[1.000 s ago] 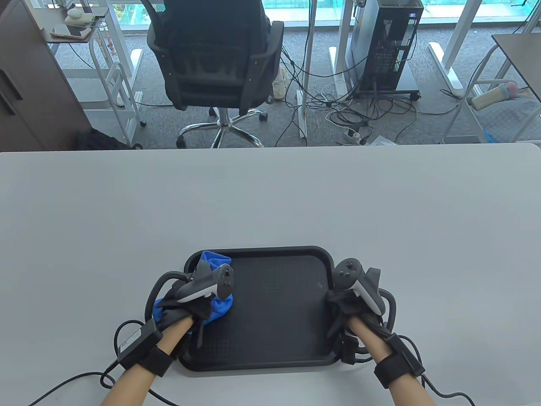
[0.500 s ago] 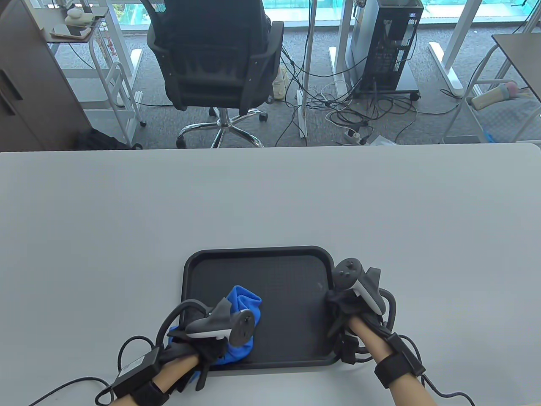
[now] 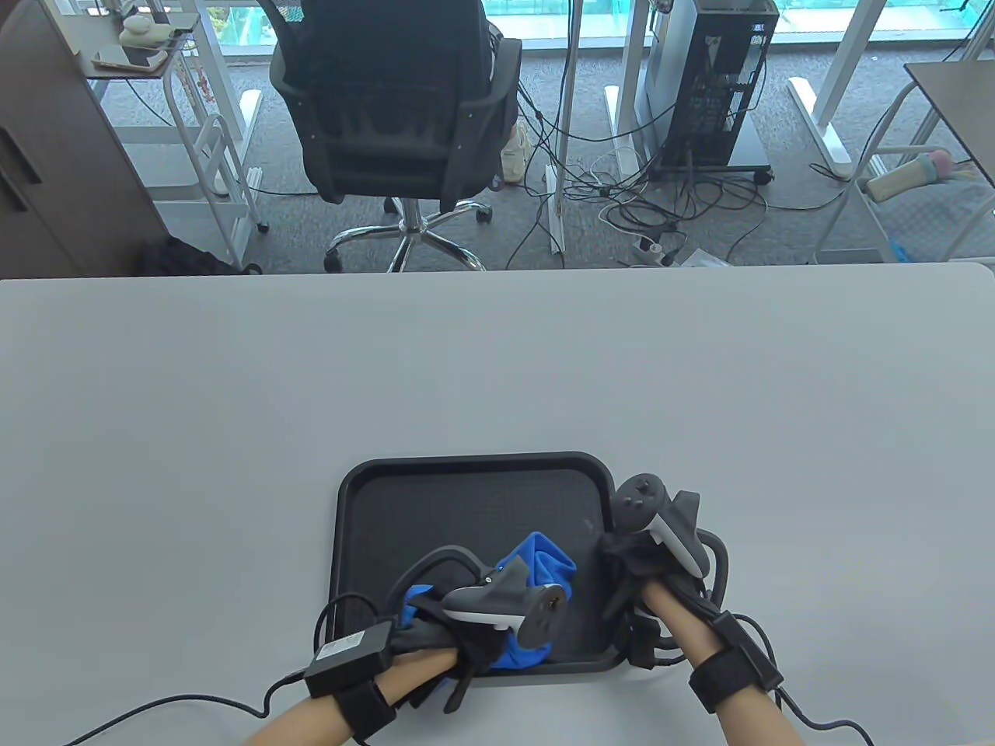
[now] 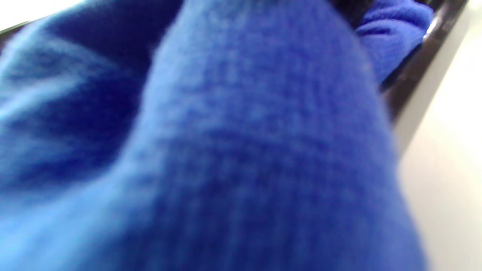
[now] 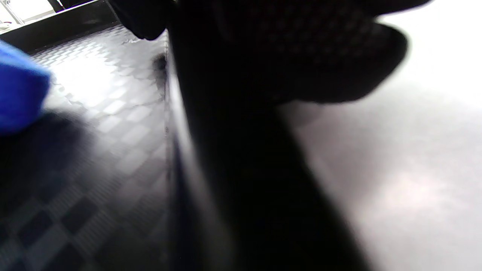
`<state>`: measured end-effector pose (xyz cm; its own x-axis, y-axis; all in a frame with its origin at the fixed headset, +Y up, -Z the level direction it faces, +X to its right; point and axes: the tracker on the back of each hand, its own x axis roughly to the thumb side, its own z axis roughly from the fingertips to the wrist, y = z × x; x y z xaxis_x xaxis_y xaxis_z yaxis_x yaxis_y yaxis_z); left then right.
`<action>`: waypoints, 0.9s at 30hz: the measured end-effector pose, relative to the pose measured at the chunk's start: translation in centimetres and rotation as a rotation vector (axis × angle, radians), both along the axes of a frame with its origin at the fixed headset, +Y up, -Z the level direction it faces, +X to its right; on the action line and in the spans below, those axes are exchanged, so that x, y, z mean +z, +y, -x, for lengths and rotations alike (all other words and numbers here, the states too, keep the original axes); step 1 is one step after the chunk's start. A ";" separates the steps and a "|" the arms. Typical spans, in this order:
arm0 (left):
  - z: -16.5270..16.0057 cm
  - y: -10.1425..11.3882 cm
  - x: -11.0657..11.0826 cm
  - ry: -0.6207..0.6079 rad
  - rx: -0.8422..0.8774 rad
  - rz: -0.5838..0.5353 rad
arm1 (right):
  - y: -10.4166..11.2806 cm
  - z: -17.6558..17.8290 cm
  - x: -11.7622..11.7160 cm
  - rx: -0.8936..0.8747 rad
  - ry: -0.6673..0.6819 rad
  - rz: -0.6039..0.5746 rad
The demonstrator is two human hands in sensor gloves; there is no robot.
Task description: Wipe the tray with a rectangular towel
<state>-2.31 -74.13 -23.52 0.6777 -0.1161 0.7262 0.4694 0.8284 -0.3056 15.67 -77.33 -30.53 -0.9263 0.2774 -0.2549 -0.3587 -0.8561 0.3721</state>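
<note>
A black textured tray (image 3: 466,505) lies on the white table (image 3: 497,365) near its front edge. My left hand (image 3: 474,637) presses a bunched blue towel (image 3: 540,571) onto the tray's front right part. The towel fills the left wrist view (image 4: 211,150), with the tray rim (image 4: 418,71) at the upper right. My right hand (image 3: 633,567) grips the tray's right rim. In the right wrist view the gloved fingers (image 5: 308,52) sit over the rim (image 5: 226,150), and the towel (image 5: 19,90) shows at the left on the tray floor (image 5: 101,113).
Cables (image 3: 155,707) run from both wrists over the table's front edge. Beyond the far table edge stand an office chair (image 3: 396,116), a computer tower (image 3: 715,78) and floor cables.
My left hand has swept the towel from the tray's back left corner down to the front edge and then right toward the front right. My right hand has stayed on the right rim.
</note>
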 end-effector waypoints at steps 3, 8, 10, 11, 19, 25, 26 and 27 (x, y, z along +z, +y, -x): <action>-1.6 -0.1 -0.7 -0.004 0.008 -0.014 | 0.0 0.0 0.0 -0.005 0.002 0.002; -3.1 -0.1 -2.0 0.033 0.008 -0.040 | 0.0 -0.1 0.0 -0.012 0.004 0.002; -3.6 -0.3 -3.0 0.061 0.014 -0.071 | -0.1 -0.1 0.0 -0.013 0.005 0.004; -3.7 -0.3 -3.4 0.074 0.017 -0.079 | -0.1 -0.1 0.0 -0.013 0.006 0.004; -2.8 -0.6 -7.1 0.244 0.049 -0.130 | -0.1 -0.2 0.0 -0.012 0.005 0.005; 0.6 -0.7 -9.3 0.394 0.060 -0.139 | -0.1 -0.2 0.0 -0.011 0.003 0.002; 1.4 -0.7 -9.6 0.420 0.055 -0.139 | -0.1 -0.2 0.0 -0.012 0.002 0.002; 1.8 -0.7 -9.8 0.432 0.052 -0.140 | -0.1 -0.2 0.0 -0.013 0.003 0.003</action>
<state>-4.13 -74.82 -33.32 0.9226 -0.1510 0.3549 0.2803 0.8946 -0.3480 15.87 -77.41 -30.51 -0.9233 0.2886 -0.2533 -0.3688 -0.8504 0.3752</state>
